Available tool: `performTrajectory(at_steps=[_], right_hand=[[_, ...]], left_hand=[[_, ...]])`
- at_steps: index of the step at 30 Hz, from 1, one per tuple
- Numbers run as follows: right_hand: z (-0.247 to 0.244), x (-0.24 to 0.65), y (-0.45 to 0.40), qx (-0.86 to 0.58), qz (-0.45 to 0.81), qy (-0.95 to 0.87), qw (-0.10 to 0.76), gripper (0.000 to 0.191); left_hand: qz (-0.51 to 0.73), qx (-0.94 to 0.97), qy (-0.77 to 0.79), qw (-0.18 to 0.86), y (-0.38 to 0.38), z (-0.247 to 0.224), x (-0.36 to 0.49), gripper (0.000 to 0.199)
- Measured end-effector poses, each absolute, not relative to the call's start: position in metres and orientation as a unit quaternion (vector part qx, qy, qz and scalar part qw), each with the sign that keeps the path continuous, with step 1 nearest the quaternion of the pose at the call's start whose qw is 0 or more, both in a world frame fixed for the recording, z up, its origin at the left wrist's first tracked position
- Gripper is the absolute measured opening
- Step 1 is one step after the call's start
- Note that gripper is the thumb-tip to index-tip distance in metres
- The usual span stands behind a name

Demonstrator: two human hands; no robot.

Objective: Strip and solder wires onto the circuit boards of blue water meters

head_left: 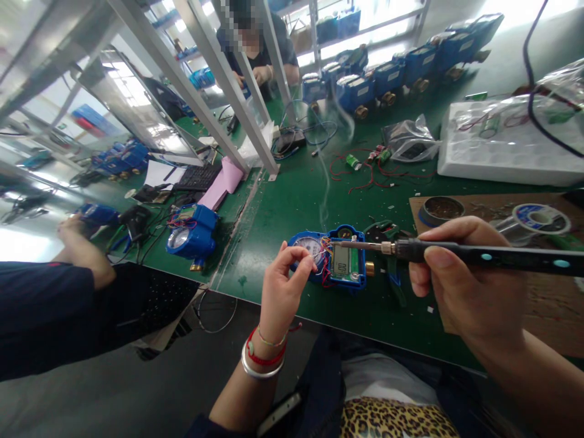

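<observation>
My right hand [465,280] grips a black soldering iron [488,257] from the right. Its tip reaches the upper left edge of a green circuit board [354,261] with a small display, and thin smoke rises there. The board sits in an opened blue water meter [360,231] with a round dial [310,248] and a brass fitting [370,268]. My left hand [285,280] is closed in a pinch over the dial, on what looks like a thin wire. Red and yellow wires [325,258] run beside its fingertips to the board. The pinched end is mostly hidden.
Pliers [396,280] lie right of the meter. Further right are a tin [440,210], a solder spool [541,218] and a white foam tray [506,173]. Another blue meter [194,234] stands left, and several line the back. Co-workers sit left and opposite; metal posts [255,109] divide the bench.
</observation>
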State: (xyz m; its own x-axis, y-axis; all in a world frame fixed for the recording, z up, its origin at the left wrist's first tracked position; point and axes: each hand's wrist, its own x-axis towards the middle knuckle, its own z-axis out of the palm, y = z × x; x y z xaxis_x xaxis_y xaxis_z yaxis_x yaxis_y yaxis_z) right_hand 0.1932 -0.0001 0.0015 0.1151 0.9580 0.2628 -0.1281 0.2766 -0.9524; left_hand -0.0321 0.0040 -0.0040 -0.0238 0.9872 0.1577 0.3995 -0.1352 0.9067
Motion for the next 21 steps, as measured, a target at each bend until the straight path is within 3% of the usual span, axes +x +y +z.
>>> performTrajectory(at_steps=[16,21], right_hand=[[0.005,0.217,-0.019,-0.477,0.378,-0.404,0.683,0.012],[0.001,0.238,-0.026,-0.524,0.295,-0.362,0.712,0.016]], left_hand=[[0.442,0.616,0.568,0.321,0.003,-0.007,-0.033,0.017],[0.439,0.619,0.571,0.313,0.003,-0.007,-0.032,0.018]])
